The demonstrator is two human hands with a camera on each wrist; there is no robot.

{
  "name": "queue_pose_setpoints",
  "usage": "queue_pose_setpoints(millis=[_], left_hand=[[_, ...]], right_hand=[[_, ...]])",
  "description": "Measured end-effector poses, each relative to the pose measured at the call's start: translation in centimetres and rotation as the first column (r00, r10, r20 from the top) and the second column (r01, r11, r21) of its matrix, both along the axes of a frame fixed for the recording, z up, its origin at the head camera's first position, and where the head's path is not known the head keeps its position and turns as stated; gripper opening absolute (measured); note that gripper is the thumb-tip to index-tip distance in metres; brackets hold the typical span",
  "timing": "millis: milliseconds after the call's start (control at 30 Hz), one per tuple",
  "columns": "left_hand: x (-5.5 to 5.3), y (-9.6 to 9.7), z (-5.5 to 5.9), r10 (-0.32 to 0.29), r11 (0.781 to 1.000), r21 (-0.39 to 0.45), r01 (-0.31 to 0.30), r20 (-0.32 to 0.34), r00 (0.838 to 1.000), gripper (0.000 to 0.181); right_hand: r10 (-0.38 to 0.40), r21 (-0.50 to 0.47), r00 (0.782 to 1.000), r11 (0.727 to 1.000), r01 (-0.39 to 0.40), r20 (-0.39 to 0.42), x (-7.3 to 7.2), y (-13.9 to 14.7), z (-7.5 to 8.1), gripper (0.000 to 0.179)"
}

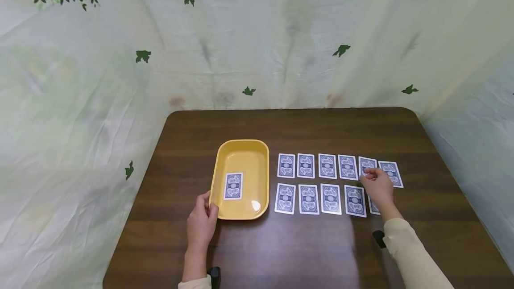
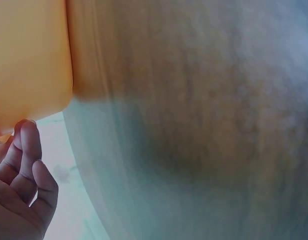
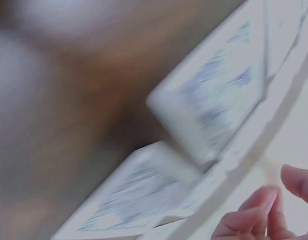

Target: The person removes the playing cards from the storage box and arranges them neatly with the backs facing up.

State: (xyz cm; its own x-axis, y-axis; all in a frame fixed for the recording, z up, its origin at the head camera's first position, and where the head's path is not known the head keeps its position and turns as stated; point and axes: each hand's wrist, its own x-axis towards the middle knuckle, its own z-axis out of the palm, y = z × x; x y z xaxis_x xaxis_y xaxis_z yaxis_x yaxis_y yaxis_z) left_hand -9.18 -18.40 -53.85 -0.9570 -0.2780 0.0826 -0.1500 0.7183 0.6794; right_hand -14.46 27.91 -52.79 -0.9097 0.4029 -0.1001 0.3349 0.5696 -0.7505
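Note:
My left hand (image 1: 202, 222) grips the near left rim of a yellow tray (image 1: 215, 177), its thumb at the edge; bent fingers (image 2: 31, 147) show against the tray's side in the left wrist view. One playing card (image 1: 233, 186) lies face down inside, with a blue and white back. Over the right end of two rows of face-down cards hovers my right hand (image 1: 379, 188). It partly hides an upper-row card (image 1: 366, 163) and a lower-row card (image 1: 374, 208). In the right wrist view the thumb and bent fingers stand apart, and I see nothing between them.
Several more cards with matching backs lie in both rows, such as the upper left card (image 1: 286, 166) and the lower left card (image 1: 285, 199). They rest on a dark brown wooden table (image 1: 289, 253). Behind it hangs a pale curtain (image 1: 257, 35) printed with leaves.

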Motion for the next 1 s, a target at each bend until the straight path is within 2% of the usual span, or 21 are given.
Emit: queue_pose_setpoints(millis=[167,367,533,733,867,933,1000], left_hand=[[0.1,-0.1,0.1,-0.004,1.000,-0.006,0.004,0.001,1.000,0.039],[0.1,-0.1,0.0,0.000,1.000,-0.020,0.000,-0.010,1.000,0.039],[0.1,-0.1,-0.1,0.004,1.000,-0.029,-0.004,-0.006,1.000,0.039],[0.2,-0.1,0.0,0.013,1.000,-0.024,-0.012,0.018,1.000,0.039],[0.2,-0.2,0.2,0.011,1.000,-0.023,-0.011,-0.002,1.000,0.039],[0.2,-0.3,0.3,0.009,1.000,-0.024,-0.009,-0.010,1.000,0.038],[0.2,-0.4,0.3,0.009,1.000,-0.028,-0.010,-0.012,1.000,0.038]], right_hand=[[0.160,-0.049,0.987,0.986,-0.160,-0.005,-1.8,-4.0,1.4,0.026],[0.317,-0.085,0.946,0.943,-0.322,-0.068,-3.5,-8.8,2.8,0.025],[0.386,-0.135,0.918,0.908,-0.396,-0.095,-4.5,-12.7,4.0,0.021],[0.452,-0.141,0.886,0.875,-0.463,-0.107,-5.0,-17.2,4.6,0.017],[0.497,-0.118,0.858,0.851,-0.511,-0.129,-5.1,-20.1,5.0,0.015],[0.524,-0.076,0.841,0.840,-0.537,-0.136,-5.2,-21.4,5.1,0.013],[0.564,-0.004,0.814,0.822,-0.570,-0.138,-5.2,-22.6,5.1,0.012]])
